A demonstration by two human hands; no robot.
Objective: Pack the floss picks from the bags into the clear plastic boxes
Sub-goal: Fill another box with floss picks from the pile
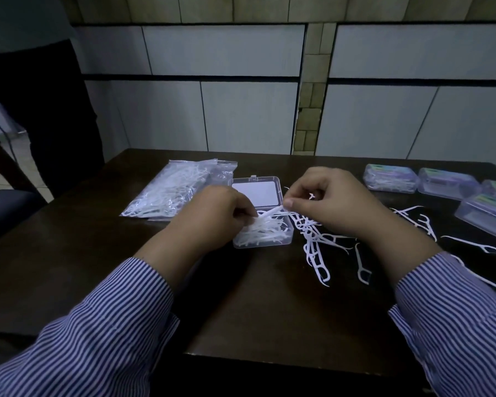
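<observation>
Floss picks (265,214) pinched by both hands, left (212,216), right (330,202); lay flat, aligned, inside open box (287,239).

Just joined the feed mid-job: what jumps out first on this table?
Two hands meet over the open clear box at table centre, already part-filled with white floss picks: the left hand reaches into it while the right hand pinches picks in its fingers. A loose scatter of picks lies just right of the box. A bag of picks sits at the left, and closed filled boxes line the right edge.
</observation>
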